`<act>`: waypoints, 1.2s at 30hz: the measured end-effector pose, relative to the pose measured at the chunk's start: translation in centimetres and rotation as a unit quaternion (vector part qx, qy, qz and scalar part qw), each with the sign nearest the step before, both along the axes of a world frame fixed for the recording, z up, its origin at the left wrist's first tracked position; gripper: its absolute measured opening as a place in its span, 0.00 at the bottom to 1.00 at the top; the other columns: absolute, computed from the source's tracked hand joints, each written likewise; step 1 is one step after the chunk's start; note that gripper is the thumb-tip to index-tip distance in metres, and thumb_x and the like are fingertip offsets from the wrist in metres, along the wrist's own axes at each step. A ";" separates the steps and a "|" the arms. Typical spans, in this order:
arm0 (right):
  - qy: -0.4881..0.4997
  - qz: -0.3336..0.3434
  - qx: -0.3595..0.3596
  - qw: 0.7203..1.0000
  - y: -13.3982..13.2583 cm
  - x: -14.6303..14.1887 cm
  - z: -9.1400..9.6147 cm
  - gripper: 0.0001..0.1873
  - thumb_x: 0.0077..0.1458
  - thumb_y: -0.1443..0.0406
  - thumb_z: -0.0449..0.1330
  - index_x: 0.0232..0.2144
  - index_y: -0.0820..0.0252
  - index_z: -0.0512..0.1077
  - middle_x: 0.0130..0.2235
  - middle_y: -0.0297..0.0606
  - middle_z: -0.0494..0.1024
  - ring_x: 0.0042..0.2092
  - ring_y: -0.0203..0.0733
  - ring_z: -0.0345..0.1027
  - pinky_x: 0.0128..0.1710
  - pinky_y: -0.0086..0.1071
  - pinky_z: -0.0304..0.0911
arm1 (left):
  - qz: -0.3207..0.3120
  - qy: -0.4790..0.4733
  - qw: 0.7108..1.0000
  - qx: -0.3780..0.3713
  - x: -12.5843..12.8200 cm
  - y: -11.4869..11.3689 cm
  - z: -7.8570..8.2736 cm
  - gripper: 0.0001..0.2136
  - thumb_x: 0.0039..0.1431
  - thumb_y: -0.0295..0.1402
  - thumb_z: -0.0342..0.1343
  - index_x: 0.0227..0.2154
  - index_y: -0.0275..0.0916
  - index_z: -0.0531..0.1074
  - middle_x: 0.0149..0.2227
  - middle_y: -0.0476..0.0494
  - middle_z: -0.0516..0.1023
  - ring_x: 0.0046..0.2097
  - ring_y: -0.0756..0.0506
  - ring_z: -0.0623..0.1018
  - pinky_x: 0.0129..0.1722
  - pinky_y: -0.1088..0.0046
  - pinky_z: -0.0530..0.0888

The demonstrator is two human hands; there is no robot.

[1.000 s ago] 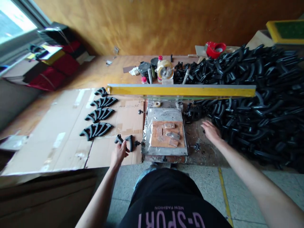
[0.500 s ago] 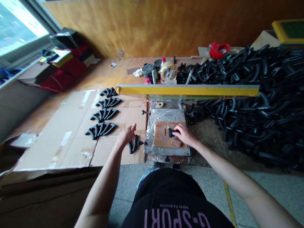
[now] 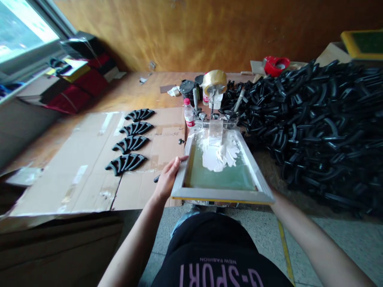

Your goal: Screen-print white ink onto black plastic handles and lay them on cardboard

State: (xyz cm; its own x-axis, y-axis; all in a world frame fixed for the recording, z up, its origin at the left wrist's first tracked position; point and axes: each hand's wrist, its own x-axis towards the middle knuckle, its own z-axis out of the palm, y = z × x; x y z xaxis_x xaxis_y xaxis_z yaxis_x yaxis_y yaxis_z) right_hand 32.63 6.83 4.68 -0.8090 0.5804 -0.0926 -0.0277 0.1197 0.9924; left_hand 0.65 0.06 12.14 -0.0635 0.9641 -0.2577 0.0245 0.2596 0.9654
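A screen printing frame (image 3: 220, 194), grey-edged with green mesh, is lowered and slants toward me. White ink (image 3: 215, 159) lies spread on its upper middle, below a clear block-like squeegee (image 3: 216, 131). My left hand (image 3: 169, 175) grips the frame's left side, thumb near the edge. At the right corner my right hand (image 3: 274, 196) is mostly behind the frame, its fingers hidden. The base plate and the black piece on it are covered. On the cardboard at left lie rows of curved black plastic parts (image 3: 127, 164); a dark tip (image 3: 156, 179) shows beside my left hand.
A large heap of black plastic parts (image 3: 317, 115) fills the right side. Behind the frame stand a red-capped bottle (image 3: 189, 113), dark tubs (image 3: 187, 88) and a tape roll (image 3: 214, 81). A red tape dispenser (image 3: 275, 66) sits farther back. Boxes (image 3: 74, 89) line the left.
The frame has swung down from its raised position over the base plate. My left hand has taken its left side; my right hand has moved right, out of sight behind it.
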 end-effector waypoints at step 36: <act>0.660 -0.042 -0.468 0.586 1.5 -6.8 5.8 0.24 0.55 0.65 0.63 0.54 0.52 0.68 0.46 0.38 0.77 0.43 0.43 0.71 0.42 0.34 0.66 | -0.030 0.086 0.993 -0.070 -0.2 -1.8 -7.6 0.33 0.58 0.49 0.53 0.63 0.39 0.59 0.36 0.44 0.79 0.36 0.46 0.77 0.33 0.74 0.72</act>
State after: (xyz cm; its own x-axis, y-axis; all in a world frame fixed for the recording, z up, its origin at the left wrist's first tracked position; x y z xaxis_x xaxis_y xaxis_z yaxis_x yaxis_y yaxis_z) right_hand 25.83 8.29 10.44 -0.5064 0.8182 0.2724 0.7355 0.5747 -0.3588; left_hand 0.45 -1.76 4.56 -0.0608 0.9229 -0.3801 0.2052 0.3843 0.9001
